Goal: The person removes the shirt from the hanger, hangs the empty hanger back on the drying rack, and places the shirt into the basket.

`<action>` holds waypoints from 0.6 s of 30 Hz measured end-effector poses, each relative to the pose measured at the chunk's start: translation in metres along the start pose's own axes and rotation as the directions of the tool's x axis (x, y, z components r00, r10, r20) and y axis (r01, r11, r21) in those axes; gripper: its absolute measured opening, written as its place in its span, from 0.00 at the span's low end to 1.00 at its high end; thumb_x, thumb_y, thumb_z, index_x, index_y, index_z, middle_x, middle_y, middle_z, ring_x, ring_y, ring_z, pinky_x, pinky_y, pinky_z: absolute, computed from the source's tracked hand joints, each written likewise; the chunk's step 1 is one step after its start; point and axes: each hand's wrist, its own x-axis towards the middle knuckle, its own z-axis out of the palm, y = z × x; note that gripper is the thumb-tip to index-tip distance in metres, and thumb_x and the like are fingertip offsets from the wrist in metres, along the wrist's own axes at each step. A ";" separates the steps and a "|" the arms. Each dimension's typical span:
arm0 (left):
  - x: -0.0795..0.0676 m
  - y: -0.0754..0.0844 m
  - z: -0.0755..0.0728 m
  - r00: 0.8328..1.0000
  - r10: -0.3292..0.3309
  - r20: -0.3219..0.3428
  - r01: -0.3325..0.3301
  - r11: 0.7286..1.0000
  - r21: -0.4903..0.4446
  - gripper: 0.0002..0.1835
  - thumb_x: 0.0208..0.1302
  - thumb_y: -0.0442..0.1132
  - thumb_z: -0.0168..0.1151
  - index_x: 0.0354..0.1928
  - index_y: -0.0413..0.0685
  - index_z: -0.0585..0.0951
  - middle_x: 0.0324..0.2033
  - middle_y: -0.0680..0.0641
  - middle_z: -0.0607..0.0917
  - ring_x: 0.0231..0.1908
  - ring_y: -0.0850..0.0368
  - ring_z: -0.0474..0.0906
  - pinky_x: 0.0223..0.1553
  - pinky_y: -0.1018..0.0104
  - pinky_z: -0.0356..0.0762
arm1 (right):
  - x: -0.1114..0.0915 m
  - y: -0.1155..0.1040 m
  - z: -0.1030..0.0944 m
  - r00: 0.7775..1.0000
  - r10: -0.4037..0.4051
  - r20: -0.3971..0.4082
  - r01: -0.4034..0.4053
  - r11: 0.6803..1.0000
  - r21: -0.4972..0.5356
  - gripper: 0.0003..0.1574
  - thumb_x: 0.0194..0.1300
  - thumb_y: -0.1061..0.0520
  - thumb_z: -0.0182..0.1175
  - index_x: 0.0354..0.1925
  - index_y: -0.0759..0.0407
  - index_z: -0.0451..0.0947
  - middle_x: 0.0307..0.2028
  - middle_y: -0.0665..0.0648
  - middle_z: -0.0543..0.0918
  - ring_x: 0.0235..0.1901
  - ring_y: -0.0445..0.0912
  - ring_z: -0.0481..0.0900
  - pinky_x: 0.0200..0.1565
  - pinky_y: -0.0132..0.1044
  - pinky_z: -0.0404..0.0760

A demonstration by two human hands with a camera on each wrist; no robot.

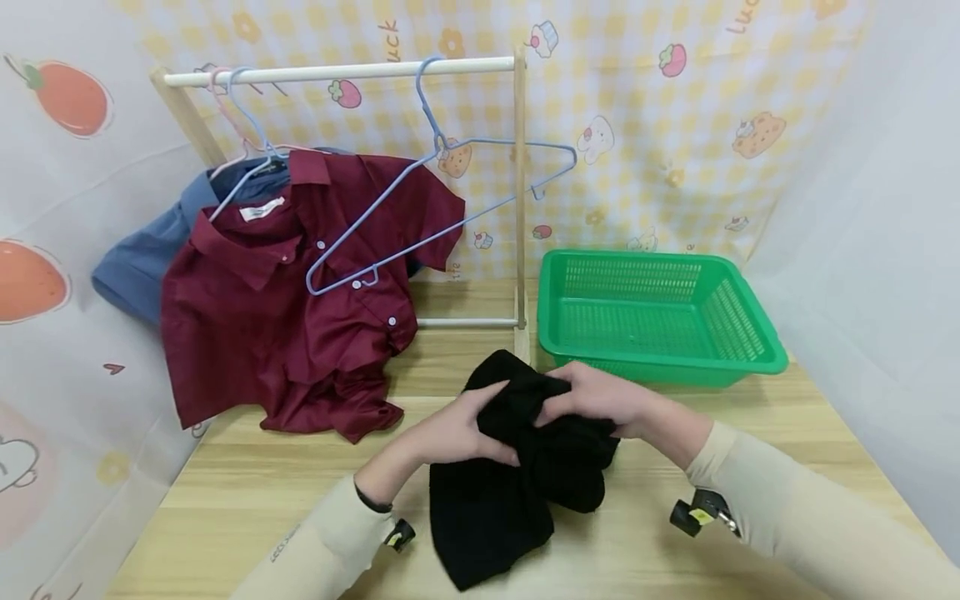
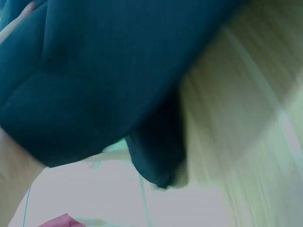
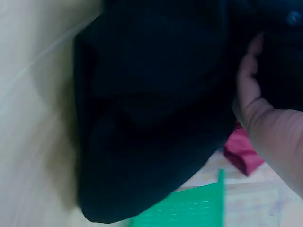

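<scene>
A bunched black garment [image 1: 487, 517] is between my two hands above the wooden table, its lower part hanging loose toward me. My left hand [image 1: 459, 429] grips it from the left, thumb and fingers spread around a fold. On the right side, my right hand [image 1: 596, 396] holds another fold with its fingers curled into the cloth. Close up in the right wrist view, a small round button [image 3: 293, 18] shows on the dark fabric. The cloth fills most of the left wrist view and hides the left fingers there.
A green plastic basket [image 1: 776, 362] stands at the back right. At the left is a rack with a white rail [image 1: 337, 71], carrying a maroon shirt [image 1: 247, 333], a blue garment [image 1: 135, 267] behind it, and a bare blue hanger [image 1: 431, 104]. Patterned cloth covers the back wall.
</scene>
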 end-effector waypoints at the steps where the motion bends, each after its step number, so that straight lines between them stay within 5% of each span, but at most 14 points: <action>1: 0.000 0.004 0.000 0.998 -0.022 -0.051 0.017 0.995 -0.101 0.40 0.59 0.41 0.81 0.72 0.60 0.75 0.62 0.51 0.85 0.56 0.61 0.82 0.61 0.64 0.79 | -0.003 -0.005 -0.002 1.000 0.003 -0.021 -0.002 0.997 0.073 0.18 0.63 0.57 0.69 0.51 0.60 0.84 0.46 0.53 0.88 0.45 0.45 0.86 0.48 0.38 0.88; 5: 0.002 0.018 0.009 0.975 -0.035 -0.219 -0.065 0.899 -0.432 0.41 0.64 0.53 0.78 0.74 0.48 0.72 0.63 0.46 0.82 0.57 0.59 0.81 0.60 0.63 0.81 | -0.016 -0.029 -0.006 0.994 -0.008 -0.106 0.037 0.961 0.276 0.15 0.68 0.54 0.67 0.51 0.57 0.82 0.47 0.52 0.86 0.46 0.45 0.86 0.49 0.38 0.88; 8: 0.007 0.017 0.018 0.963 -0.005 -0.269 -0.116 0.896 -0.430 0.43 0.72 0.63 0.66 0.78 0.48 0.65 0.69 0.45 0.75 0.63 0.57 0.75 0.67 0.61 0.73 | -0.016 -0.034 -0.006 0.992 -0.007 -0.126 0.046 0.949 0.312 0.15 0.71 0.52 0.65 0.53 0.55 0.82 0.48 0.52 0.85 0.46 0.44 0.86 0.50 0.37 0.87; 13: 0.007 -0.004 0.025 0.980 -0.059 -0.188 0.043 0.995 -0.086 0.30 0.86 0.51 0.46 0.80 0.47 0.55 0.77 0.39 0.67 0.77 0.46 0.64 0.78 0.44 0.62 | -0.001 -0.002 -0.014 0.997 0.031 -0.074 -0.013 0.971 0.239 0.27 0.73 0.51 0.65 0.65 0.60 0.76 0.57 0.55 0.84 0.52 0.46 0.86 0.54 0.40 0.87; 16: 0.004 -0.011 0.028 0.975 -0.131 -0.177 0.162 0.972 0.172 0.34 0.85 0.50 0.48 0.82 0.41 0.52 0.79 0.35 0.63 0.80 0.40 0.60 0.79 0.40 0.60 | 0.007 0.017 -0.018 0.998 0.046 -0.034 -0.041 0.988 0.146 0.32 0.73 0.51 0.65 0.69 0.62 0.73 0.60 0.59 0.84 0.54 0.48 0.86 0.55 0.41 0.86; 18: 0.001 -0.009 0.029 0.967 -0.161 -0.197 0.223 0.909 0.353 0.40 0.84 0.57 0.50 0.83 0.41 0.52 0.80 0.33 0.62 0.80 0.37 0.60 0.78 0.39 0.64 | 0.009 0.030 -0.020 0.999 0.037 -0.024 -0.036 0.998 0.045 0.31 0.74 0.51 0.65 0.69 0.61 0.74 0.61 0.60 0.84 0.55 0.47 0.86 0.56 0.40 0.85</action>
